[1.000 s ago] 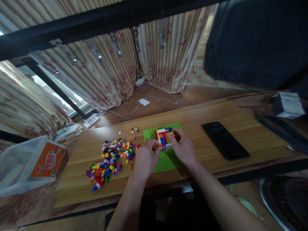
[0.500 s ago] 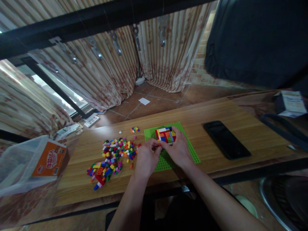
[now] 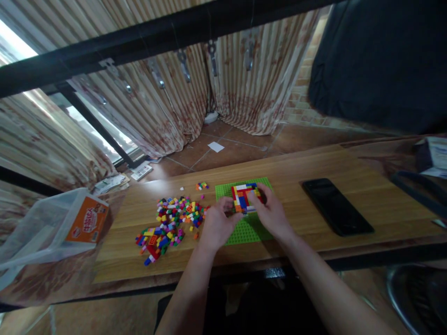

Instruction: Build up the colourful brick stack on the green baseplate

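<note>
Left hand [image 3: 218,224]: fingers curled inward, tips meeting at the near left corner of the brick panel [image 3: 243,195]. Cannot tell whether they pinch the panel itself or a loose piece against it.

Right hand [image 3: 274,214]: fingers wrapped over the panel's right edge, thumb at its near edge, grasping it.

Brick panel: flat, multicoloured (red, white, yellow, blue, orange). It sits on the far half of the green baseplate [image 3: 244,233], between the two hands. The baseplate lies flat on the wooden worktop [image 3: 384,204], about mid-width, its near part partly under the wrists.

Loose bricks [image 3: 171,224]: a scattered pile just left of the left hand, on the worktop. A small separate cluster [image 3: 201,186] lies beyond it, near the baseplate's far left corner.

Black phone [image 3: 337,207]: face up, well to the right of the right hand.

Clear plastic container with an orange label [image 3: 87,221]: at the worktop's left end.
</note>
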`<act>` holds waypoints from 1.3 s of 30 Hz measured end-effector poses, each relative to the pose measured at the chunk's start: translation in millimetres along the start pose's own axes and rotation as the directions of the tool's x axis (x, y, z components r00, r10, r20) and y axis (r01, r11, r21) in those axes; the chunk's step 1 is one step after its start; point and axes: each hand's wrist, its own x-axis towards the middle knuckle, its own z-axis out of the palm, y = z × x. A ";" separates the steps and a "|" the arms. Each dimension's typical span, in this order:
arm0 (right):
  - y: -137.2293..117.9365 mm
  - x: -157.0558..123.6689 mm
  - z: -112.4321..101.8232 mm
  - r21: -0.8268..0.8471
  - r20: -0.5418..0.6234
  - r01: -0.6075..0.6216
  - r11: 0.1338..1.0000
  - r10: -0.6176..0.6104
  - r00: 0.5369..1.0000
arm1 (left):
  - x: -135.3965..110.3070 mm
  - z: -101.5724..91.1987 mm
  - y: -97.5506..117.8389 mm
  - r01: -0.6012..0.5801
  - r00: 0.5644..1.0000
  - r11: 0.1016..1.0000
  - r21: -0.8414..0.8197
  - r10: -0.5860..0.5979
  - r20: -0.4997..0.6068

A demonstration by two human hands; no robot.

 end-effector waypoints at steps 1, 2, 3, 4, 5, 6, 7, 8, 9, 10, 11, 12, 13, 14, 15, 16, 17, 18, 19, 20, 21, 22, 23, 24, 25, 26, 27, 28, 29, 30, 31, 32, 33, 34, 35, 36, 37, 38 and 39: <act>1.4 3.2 -3.0 0.094 -0.002 -0.061 0.994 0.062 0.998 | -0.3 1.1 1.6 0.008 1.000 1.000 0.026 -0.008 -0.008; 2.7 6.0 -5.6 0.171 -0.003 -0.115 0.979 0.117 0.993 | -0.5 2.5 3.2 0.016 1.000 0.998 0.052 -0.015 -0.016; 4.0 8.1 -7.6 0.223 -0.003 -0.149 0.963 0.153 0.988 | -0.6 4.2 4.5 0.023 0.999 0.997 0.079 -0.021 -0.025; 5.1 9.5 -9.1 0.247 0.000 -0.160 0.956 0.165 0.986 | -0.5 6.1 5.5 0.028 0.999 0.994 0.106 -0.025 -0.032; 6.1 10.1 -10.2 0.245 0.012 -0.150 0.958 0.152 0.988 | -0.3 8.1 5.9 0.029 0.999 0.991 0.131 -0.024 -0.037; 6.9 10.0 -11.0 0.222 0.028 -0.127 0.967 0.124 0.992 | 0.0 10.0 5.7 0.025 0.999 0.988 0.151 -0.019 -0.041; 7.4 9.5 -11.6 0.184 0.046 -0.101 0.978 0.094 0.995 | 0.3 11.7 5.0 0.015 0.999 0.986 0.166 -0.008 -0.043; 7.7 8.7 -12.1 0.139 0.062 -0.075 0.987 0.067 0.996 | 0.6 13.2 4.0 0.003 0.999 0.984 0.178 0.004 -0.042; 7.6 7.8 -12.6 0.096 0.077 -0.053 0.994 0.046 0.996 | 0.8 14.5 2.7 -0.007 0.999 0.982 0.186 0.015 -0.038; 7.2 7.1 -13.1 0.059 0.093 -0.035 0.998 0.030 0.995 | 1.0 15.7 1.3 -0.015 0.999 0.981 0.193 0.022 -0.034; 6.7 6.6 -13.6 0.031 0.101 -0.024 0.999 0.021 0.995 | 1.1 16.6 0.0 -0.019 0.999 0.980 0.197 0.025 -0.030; 6.2 6.3 -14.0 0.010 0.108 -0.019 1.000 0.017 0.994 | 1.2 17.4 -1.3 -0.020 0.999 0.980 0.200 0.026 -0.027; 5.7 6.2 -14.3 -0.003 0.118 -0.016 1.000 0.017 0.993 | 1.2 18.2 -2.4 -0.019 0.999 0.980 0.199 0.025 -0.028; 5.3 6.2 -14.6 -0.012 0.127 -0.016 1.000 0.017 0.992 | 1.2 18.9 -3.4 -0.017 0.999 0.980 0.196 0.024 -0.031; 5.3 6.3 -14.7 -0.021 0.130 -0.016 1.000 0.019 0.991 | 1.1 19.5 -4.2 -0.015 0.999 0.981 0.191 0.022 -0.036; 5.6 6.4 -14.9 -0.031 0.126 -0.016 0.999 0.019 0.992 | 1.0 20.2 -4.7 -0.012 0.999 0.983 0.185 0.019 -0.039; 6.3 6.4 -15.0 -0.037 0.124 -0.012 0.999 0.017 0.992 | 0.9 20.7 -5.0 -0.007 0.999 0.983 0.181 0.015 -0.043; 7.6 6.6 -15.3 -0.046 0.116 -0.007 0.999 0.013 0.993 | 0.7 21.2 -5.1 -0.005 0.999 0.984 0.179 0.013 -0.043; 9.2 6.9 -15.6 -0.062 0.108 -0.006 0.998 0.012 0.994 | 0.6 21.4 -4.9 -0.005 0.999 0.983 0.182 0.012 -0.037; 11.2 7.4 -16.2 -0.066 0.130 -0.001 0.998 0.009 0.991 | 0.4 21.5 -4.7 -0.005 0.999 0.982 0.187 0.012 -0.037; 13.3 8.0 -16.9 -0.089 0.132 -0.004 0.996 0.016 0.991 | 0.3 21.3 -4.4 -0.010 0.999 0.981 0.195 0.016 -0.030; 15.1 8.6 -17.7 -0.116 0.120 -0.007 0.993 0.021 0.993 | 0.1 20.9 -4.0 -0.017 0.999 0.978 0.206 0.022 -0.024; 16.3 9.0 -18.7 -0.127 0.130 -0.001 0.992 0.018 0.991 | -0.1 20.0 -3.6 -0.028 0.999 0.975 0.220 0.033 -0.017; 16.6 9.1 -19.8 -0.130 0.145 0.003 0.992 0.016 0.989 | -0.4 18.7 -3.2 -0.041 0.999 0.971 0.234 0.045 -0.009; 15.9 8.6 -21.0 -0.137 0.148 0.005 0.991 0.016 0.989 | -0.8 16.9 -2.8 -0.054 0.998 0.968 0.245 0.056 0.000; 13.9 7.5 -22.2 -0.149 0.131 0.003 0.989 0.016 0.991 | -1.3 14.6 -2.4 -0.067 0.998 0.965 0.252 0.066 0.010; 10.9 5.7 -23.3 -0.171 0.097 -0.003 0.985 0.019 0.995 | -1.7 11.8 -2.1 -0.077 0.997 0.964 0.253 0.074 0.021; 7.0 3.2 -24.1 -0.199 0.038 -0.011 0.980 0.019 0.999 | -2.0 8.4 -1.9 -0.084 0.996 0.965 0.248 0.079 0.027; 2.4 0.1 -24.5 -0.230 -0.028 -0.017 0.973 0.010 1.000 | -2.1 4.5 -1.9 -0.088 0.996 0.967 0.239 0.083 0.030; -2.5 -3.8 -24.1 -0.251 -0.082 -0.011 0.968 -0.010 0.997 | -1.9 0.1 -2.2 -0.090 0.996 0.970 0.227 0.086 0.025; -7.5 -8.2 -22.8 -0.258 -0.128 0.015 0.966 -0.049 0.991 | -1.4 -4.9 -2.9 -0.087 0.996 0.973 0.214 0.088 0.006; -12.3 -13.3 -20.4 -0.263 -0.155 0.058 0.963 -0.101 0.983 | -0.5 -10.4 -4.2 -0.081 0.996 0.977 0.197 0.088 -0.024; -16.6 -18.9 -16.7 -0.274 -0.163 0.111 0.955 -0.160 0.974 | 0.7 -16.5 -6.0 -0.072 0.994 0.982 0.177 0.085 -0.064; -20.5 -24.8 -11.7 -0.283 -0.145 0.167 0.944 -0.214 0.966 | 2.1 -23.2 -8.4 -0.058 0.990 0.987 0.152 0.076 -0.117; -23.7 -30.9 -5.6 -0.281 -0.104 0.236 0.930 -0.273 0.956 | 3.7 -30.3 -11.4 -0.041 0.983 0.992 0.120 0.062 -0.173; -26.2 -36.7 1.4 -0.257 -0.025 0.317 0.913 -0.335 0.942 | 5.4 -37.8 -14.7 -0.024 0.971 0.996 0.080 0.042 -0.237; -28.1 -42.1 9.0 -0.226 0.078 0.385 0.895 -0.377 0.923 | 7.1 -45.6 -18.3 -0.007 0.950 0.999 0.035 0.017 -0.313; -29.2 -46.7 16.9 -0.196 0.173 0.433 0.880 -0.404 0.898 | 8.6 -53.4 -21.9 0.004 0.925 1.000 -0.019 -0.011 -0.381; -29.7 -50.4 24.5 -0.176 0.237 0.461 0.869 -0.417 0.877 | 9.8 -60.9 -25.2 0.015 0.889 0.996 -0.086 -0.053 -0.454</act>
